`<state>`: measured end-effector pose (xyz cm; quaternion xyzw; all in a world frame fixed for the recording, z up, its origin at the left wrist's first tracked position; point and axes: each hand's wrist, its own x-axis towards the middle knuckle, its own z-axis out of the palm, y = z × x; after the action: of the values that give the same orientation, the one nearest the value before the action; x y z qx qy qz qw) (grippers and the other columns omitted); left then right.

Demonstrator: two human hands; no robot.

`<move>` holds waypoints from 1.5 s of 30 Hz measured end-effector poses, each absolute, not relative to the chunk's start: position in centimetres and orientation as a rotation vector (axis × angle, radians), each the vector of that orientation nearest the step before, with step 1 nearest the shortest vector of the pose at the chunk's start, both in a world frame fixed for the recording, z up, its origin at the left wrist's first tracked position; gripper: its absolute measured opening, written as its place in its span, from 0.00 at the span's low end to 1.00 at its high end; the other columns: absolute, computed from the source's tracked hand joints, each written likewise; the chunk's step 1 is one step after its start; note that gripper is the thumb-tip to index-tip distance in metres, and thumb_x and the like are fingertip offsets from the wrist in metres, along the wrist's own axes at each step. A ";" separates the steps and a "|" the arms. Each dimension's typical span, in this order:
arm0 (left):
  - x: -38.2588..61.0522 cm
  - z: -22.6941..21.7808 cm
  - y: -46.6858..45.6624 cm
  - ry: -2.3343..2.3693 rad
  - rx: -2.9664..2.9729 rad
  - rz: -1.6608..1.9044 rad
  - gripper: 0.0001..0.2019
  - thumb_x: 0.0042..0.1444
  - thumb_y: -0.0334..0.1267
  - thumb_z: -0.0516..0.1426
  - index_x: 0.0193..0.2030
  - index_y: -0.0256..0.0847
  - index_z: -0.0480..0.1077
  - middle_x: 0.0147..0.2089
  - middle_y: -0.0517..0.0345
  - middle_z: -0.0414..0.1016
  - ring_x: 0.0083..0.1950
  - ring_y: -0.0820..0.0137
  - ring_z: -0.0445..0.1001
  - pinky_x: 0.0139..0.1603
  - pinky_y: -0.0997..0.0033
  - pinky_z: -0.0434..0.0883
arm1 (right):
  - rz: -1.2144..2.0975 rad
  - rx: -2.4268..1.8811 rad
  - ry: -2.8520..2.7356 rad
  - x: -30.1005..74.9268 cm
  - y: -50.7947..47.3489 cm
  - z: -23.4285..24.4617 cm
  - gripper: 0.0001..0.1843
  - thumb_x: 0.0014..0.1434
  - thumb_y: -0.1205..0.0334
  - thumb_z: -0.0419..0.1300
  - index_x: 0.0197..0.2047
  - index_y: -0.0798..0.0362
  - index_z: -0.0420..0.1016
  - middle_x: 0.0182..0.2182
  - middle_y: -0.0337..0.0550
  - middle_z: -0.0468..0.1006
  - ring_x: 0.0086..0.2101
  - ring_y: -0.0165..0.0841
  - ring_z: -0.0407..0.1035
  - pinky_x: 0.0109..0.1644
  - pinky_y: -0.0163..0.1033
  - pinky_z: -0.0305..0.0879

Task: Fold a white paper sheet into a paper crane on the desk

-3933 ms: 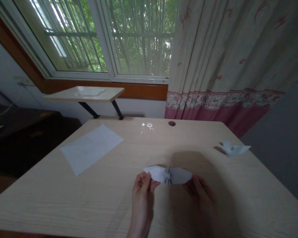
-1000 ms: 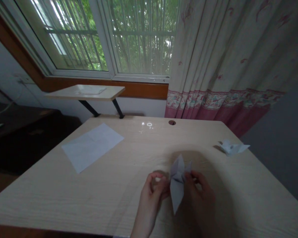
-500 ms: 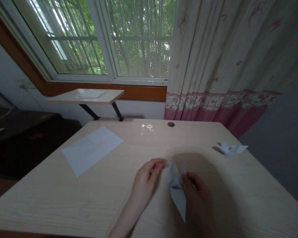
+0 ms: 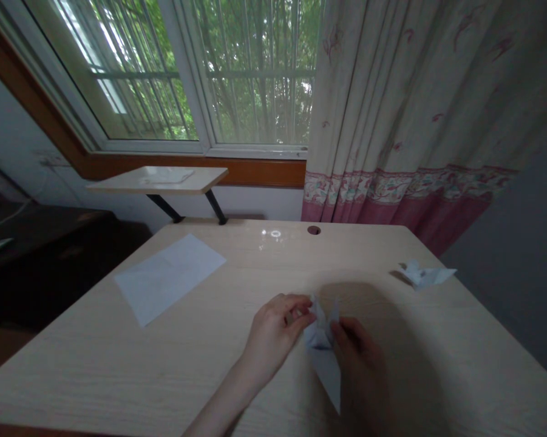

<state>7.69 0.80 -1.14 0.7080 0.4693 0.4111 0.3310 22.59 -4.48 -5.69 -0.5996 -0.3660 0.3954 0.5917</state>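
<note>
A folded piece of white paper (image 4: 325, 364) with two upright points at its top and one long point below is held over the table. My right hand (image 4: 362, 352) pinches its right side between thumb and fingers. At its upper left, the thumb and fingertips of my left hand (image 4: 277, 325) close on the left point. The lower part of my right hand lies in shadow.
A flat sheet of white paper (image 4: 170, 279) lies on the left of the pale wooden table (image 4: 237, 273). Another folded paper piece (image 4: 423, 276) rests near the right edge. A small raised shelf (image 4: 204, 180) stands at the back left, and a cable hole (image 4: 314, 230) sits near the far edge.
My left hand has moved right and taken hold of the left point of the folded paper. My right hand keeps its grip, and the paper has shifted slightly left.
</note>
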 end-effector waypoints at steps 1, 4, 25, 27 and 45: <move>7.8 -1.2 0.8 1.227 1.866 1.080 0.04 0.52 0.38 0.63 0.36 0.44 0.78 0.32 0.56 0.78 0.32 0.67 0.72 0.35 0.71 0.66 | 0.911 -1.391 -0.869 22.7 -4.5 -5.9 0.14 0.54 0.48 0.60 0.32 0.51 0.76 0.25 0.39 0.77 0.28 0.35 0.70 0.32 0.37 0.64; 8.0 -1.2 0.9 1.217 1.885 1.104 0.04 0.53 0.39 0.62 0.32 0.43 0.78 0.29 0.57 0.76 0.32 0.66 0.71 0.34 0.71 0.64 | 0.907 -1.405 -0.913 23.0 -4.6 -6.2 0.15 0.55 0.47 0.59 0.33 0.51 0.76 0.27 0.40 0.77 0.29 0.36 0.70 0.33 0.37 0.64; 7.2 0.6 -0.2 1.064 1.978 1.034 0.08 0.60 0.36 0.56 0.38 0.43 0.78 0.35 0.54 0.76 0.34 0.68 0.73 0.33 0.73 0.67 | 0.632 -1.407 -1.189 23.6 -4.5 -6.1 0.10 0.57 0.52 0.60 0.33 0.48 0.77 0.30 0.40 0.78 0.30 0.33 0.71 0.35 0.36 0.67; 7.7 0.6 -0.6 1.088 1.951 1.010 0.08 0.58 0.35 0.58 0.41 0.45 0.78 0.37 0.53 0.78 0.33 0.66 0.75 0.32 0.73 0.68 | 0.509 -1.365 -1.254 23.3 -4.5 -6.3 0.08 0.57 0.54 0.61 0.34 0.47 0.79 0.33 0.42 0.79 0.32 0.34 0.72 0.35 0.36 0.69; 7.1 -0.7 -0.4 1.263 2.053 1.073 0.08 0.57 0.33 0.58 0.39 0.48 0.79 0.38 0.55 0.81 0.38 0.62 0.77 0.38 0.68 0.70 | 0.193 -1.338 -1.449 25.4 -6.7 -3.5 0.10 0.59 0.61 0.59 0.42 0.44 0.79 0.36 0.41 0.81 0.35 0.35 0.75 0.34 0.36 0.72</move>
<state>7.13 -0.39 -0.67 0.7536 0.4637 0.3939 0.2489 25.39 -6.72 -3.54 -0.5647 -0.6117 0.0813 0.5481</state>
